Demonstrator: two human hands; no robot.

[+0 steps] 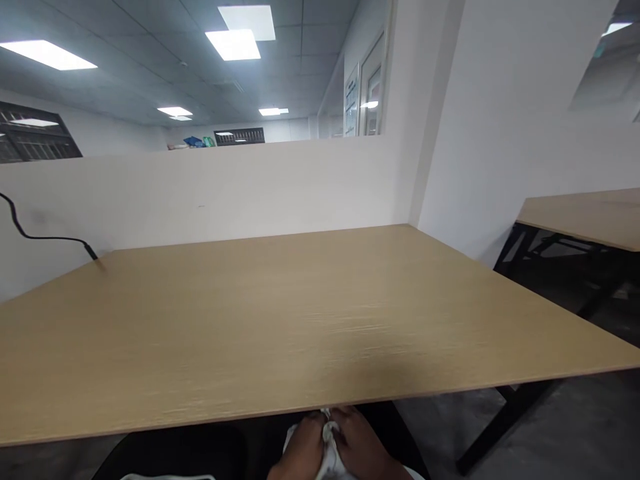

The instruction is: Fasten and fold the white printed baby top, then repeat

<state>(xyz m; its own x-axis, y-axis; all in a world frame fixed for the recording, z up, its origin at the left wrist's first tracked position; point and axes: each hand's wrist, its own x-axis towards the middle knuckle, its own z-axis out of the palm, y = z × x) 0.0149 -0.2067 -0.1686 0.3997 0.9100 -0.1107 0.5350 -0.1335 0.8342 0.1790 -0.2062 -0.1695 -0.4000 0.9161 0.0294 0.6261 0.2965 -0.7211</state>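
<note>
Just below the front edge of the wooden table (280, 313), my two hands sit close together at the bottom of the view. My left hand (304, 445) is closed, with its fingers curled into a crumpled white cloth (331, 460). Beside it on the right, my right hand (361, 441) is also closed on the same cloth. The cloth bunches up between both hands, and its lower part runs out of view. Fingertips of both hands are mostly hidden by the grip and the folds.
A black cable (55, 238) comes down the white partition (250, 190) to the table's back left corner. Another table (590, 217) stands at the right, beyond a white wall (480, 133). A dark table leg (505, 427) slants below the front edge.
</note>
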